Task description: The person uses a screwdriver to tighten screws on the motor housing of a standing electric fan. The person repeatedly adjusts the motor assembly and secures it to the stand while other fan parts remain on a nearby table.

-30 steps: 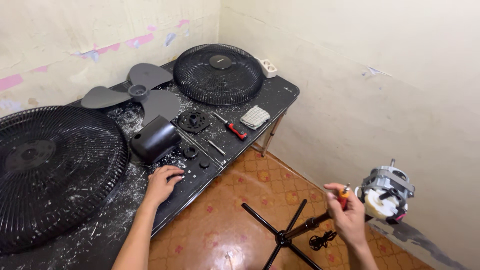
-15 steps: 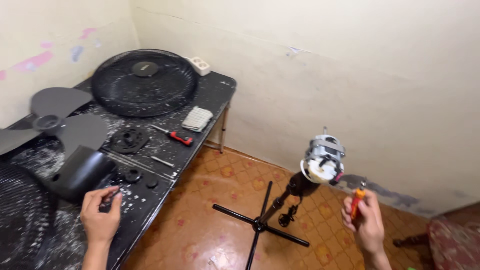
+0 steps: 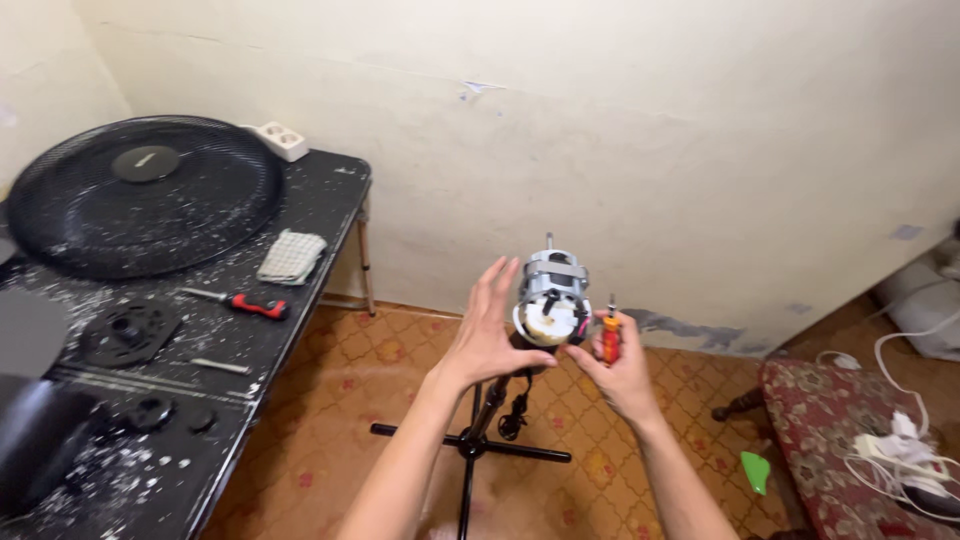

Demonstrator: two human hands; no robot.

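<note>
A bare fan motor (image 3: 550, 295) with a metal shaft sticks up on top of a black stand pole (image 3: 487, 410) with a cross base on the floor. My left hand (image 3: 487, 335) is against the motor's left side, fingers spread and pointing up, cupping its lower left edge. My right hand (image 3: 615, 365) is at the motor's right side and holds a small orange-handled screwdriver (image 3: 610, 335) upright, thumb reaching toward the motor's white front.
A black paint-spattered table (image 3: 300, 215) at left carries a round black fan grille (image 3: 140, 195), a red-handled screwdriver (image 3: 245, 302), a folded cloth (image 3: 291, 257), a white socket block (image 3: 280, 140) and black fan parts (image 3: 128, 332). A patterned cushion (image 3: 845, 440) with white cables lies at right.
The view has swung right, away from the table. My left hand left the table and came up to the motor; my right hand brought the screwdriver in beside it.
</note>
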